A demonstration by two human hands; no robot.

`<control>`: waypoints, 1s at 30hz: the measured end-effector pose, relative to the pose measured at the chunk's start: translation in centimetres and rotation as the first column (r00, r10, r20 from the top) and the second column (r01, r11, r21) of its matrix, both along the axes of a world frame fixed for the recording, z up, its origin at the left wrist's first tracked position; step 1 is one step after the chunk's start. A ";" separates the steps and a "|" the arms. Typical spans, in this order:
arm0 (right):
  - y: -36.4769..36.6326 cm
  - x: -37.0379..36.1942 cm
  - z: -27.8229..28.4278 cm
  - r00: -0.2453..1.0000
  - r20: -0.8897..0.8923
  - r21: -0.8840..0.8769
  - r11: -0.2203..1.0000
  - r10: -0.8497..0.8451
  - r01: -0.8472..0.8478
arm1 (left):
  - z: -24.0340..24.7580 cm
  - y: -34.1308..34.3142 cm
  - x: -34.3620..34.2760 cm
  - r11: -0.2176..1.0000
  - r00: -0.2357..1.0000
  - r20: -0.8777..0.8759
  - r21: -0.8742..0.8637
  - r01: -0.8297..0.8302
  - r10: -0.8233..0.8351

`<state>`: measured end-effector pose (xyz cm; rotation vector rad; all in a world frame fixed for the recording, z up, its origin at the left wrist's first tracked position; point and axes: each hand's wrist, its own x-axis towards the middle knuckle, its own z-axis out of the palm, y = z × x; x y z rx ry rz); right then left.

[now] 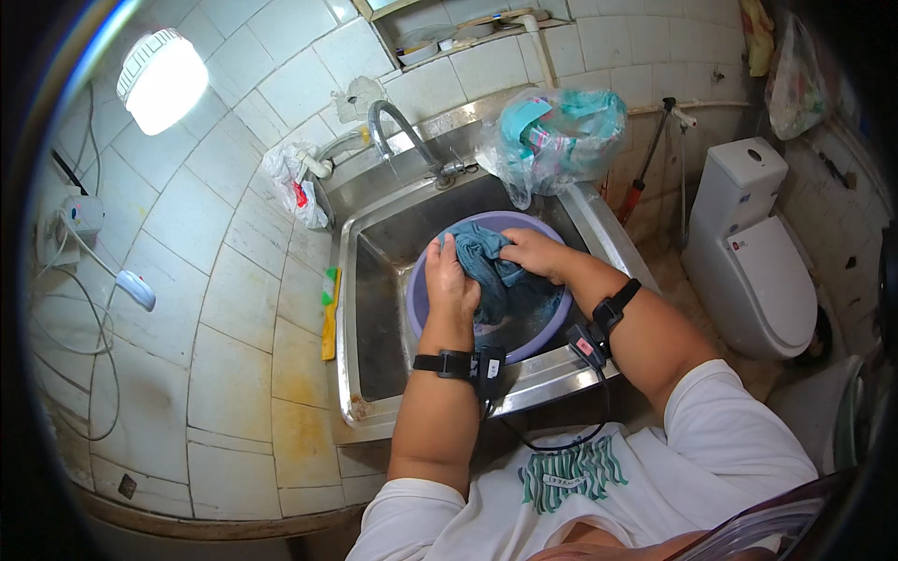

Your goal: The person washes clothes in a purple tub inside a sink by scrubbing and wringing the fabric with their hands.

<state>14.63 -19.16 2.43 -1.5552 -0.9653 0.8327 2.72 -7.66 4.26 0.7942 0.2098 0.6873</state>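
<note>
A wet blue-grey cloth [484, 260] is bunched between my two hands over a purple basin [414, 297] standing in the metal sink. My left hand [451, 279] grips the cloth's left side, with the thumb at its top edge. On the other side my right hand [531, 254] pinches a fold. The cloth's lower part hangs down into the dark water in the basin, where some foam shows. What kind of cloth item it is, I cannot make out.
A curved faucet [402, 126] rises behind the basin. Clear plastic bags [561, 140] with turquoise packaging sit on the sink's back right corner. Left of the sink [348, 374] stands a yellow-handled brush [330, 318]. A white toilet [762, 271] is at the right.
</note>
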 end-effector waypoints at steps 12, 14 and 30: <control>0.9 -4.5 2.5 0.858 0.443 0.275 0.950 -0.259 0.145 | -0.2 -2.9 0.7 0.932 0.958 -0.246 -0.359 0.051 -0.147; 1.3 -3.2 1.7 0.773 0.506 0.169 0.923 -0.382 0.346 | 0.0 -4.0 1.3 0.989 0.879 -0.471 -0.149 0.007 -0.077; 0.1 -5.2 3.4 0.820 0.512 0.249 0.958 -0.257 0.144 | -1.2 -2.7 0.6 0.878 0.942 -0.228 -0.465 0.116 -0.245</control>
